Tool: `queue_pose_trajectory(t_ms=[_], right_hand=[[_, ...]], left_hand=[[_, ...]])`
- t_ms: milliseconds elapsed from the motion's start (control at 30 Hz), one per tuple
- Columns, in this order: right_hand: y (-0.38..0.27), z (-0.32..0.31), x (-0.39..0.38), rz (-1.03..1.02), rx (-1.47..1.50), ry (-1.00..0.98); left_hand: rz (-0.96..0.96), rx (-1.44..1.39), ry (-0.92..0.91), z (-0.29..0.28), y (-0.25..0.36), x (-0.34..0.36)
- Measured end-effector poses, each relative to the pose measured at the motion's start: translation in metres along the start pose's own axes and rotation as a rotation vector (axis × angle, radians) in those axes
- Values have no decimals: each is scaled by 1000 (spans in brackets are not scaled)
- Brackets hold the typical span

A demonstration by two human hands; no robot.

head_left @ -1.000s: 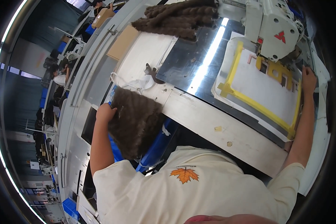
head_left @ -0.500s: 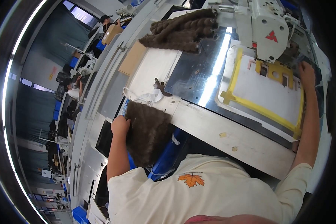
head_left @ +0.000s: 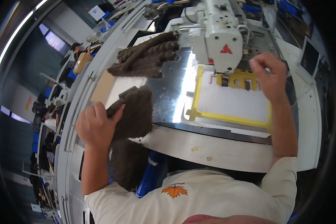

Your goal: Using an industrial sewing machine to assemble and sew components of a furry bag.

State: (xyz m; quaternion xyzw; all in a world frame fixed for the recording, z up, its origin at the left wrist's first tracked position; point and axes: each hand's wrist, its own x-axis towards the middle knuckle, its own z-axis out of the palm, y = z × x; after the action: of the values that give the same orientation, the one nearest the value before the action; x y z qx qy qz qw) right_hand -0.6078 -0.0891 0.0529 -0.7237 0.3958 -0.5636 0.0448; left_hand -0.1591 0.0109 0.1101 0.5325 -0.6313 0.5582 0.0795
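One left hand (head_left: 95,125) was clamped, thumb against fingers, on a brown fur piece (head_left: 138,108), held left of the dark plate (head_left: 168,106). And now the right hand (head_left: 270,76), curled near the white machine head (head_left: 221,48): whether anything was gripped could not be told. Fur handling was seemingly under way; next, a steady grip and flat spreading were probably called for.

Brown fur piece (head_left: 137,112) (yellow tape (head_left: 192,112))
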Motion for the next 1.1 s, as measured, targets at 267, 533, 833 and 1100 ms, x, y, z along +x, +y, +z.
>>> queue_pose_trajectory(t_ms=[267, 533, 833, 1100], right_hand=[[-64, 5, -26, 436, 302, -502], [-76, -45, -55, 84, 195, -153], [-109, -92, -72, 227, 71, -80], [-120, -98, -81, 183, 390, -158]], left_hand=[[205, -403, 431, -37, 103, 92], [183, -901, 586, -42, 158, 117], [-21, -2374, -488, 8, 175, 91], [-172, -2825, -723, 10, 192, 91]])
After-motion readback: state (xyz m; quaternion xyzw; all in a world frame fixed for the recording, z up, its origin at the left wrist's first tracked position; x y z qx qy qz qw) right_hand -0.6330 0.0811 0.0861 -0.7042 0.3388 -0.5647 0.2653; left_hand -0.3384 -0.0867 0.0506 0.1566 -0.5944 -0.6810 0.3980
